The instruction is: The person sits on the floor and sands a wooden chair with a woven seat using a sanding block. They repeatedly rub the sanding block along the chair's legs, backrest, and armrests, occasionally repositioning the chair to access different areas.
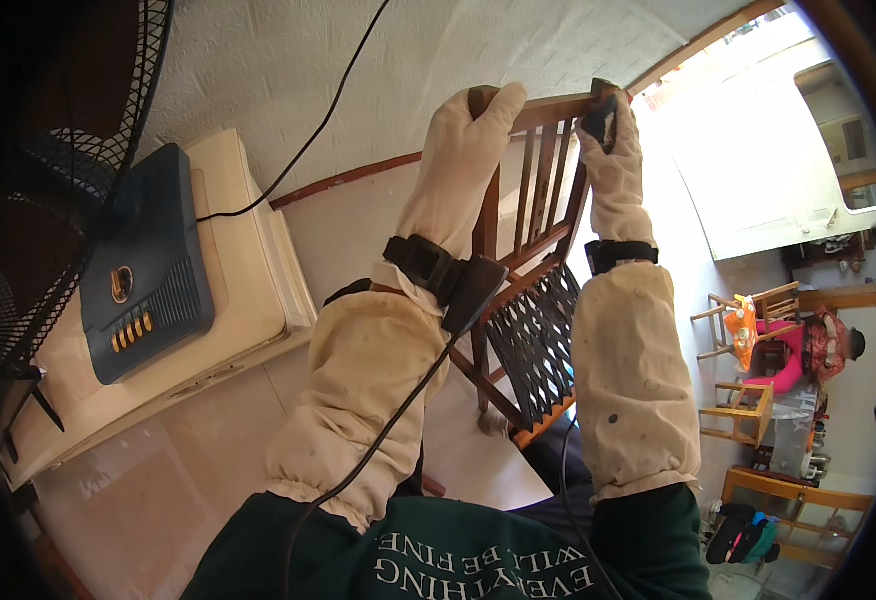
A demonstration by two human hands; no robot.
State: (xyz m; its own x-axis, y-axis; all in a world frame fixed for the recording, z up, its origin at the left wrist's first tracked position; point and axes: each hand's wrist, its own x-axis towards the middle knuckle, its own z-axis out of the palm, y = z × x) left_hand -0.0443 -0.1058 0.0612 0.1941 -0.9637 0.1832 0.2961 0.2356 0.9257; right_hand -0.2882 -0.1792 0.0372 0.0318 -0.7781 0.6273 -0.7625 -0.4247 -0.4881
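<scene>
In front of me stands a wooden chair (550,112) with a slatted back and a seat of dark woven straps. At the left end of its top rail, my gloved left hand (475,127) is closed around the corner post, thumb over the wood. My gloved right hand (612,142) is at the other end, beside the right post, with a dark pad or block (600,124) between its fingers and thumb; what exactly this is cannot be told. Both wrists carry black straps, and a cable runs from the device at my left wrist.
A dark blue fan base (149,277) with yellow buttons rests on a cream appliance (250,262) at left, beside a textured wall (273,67). A black cable crosses there. At far right, a person (828,345) sits near small wooden chairs (742,412).
</scene>
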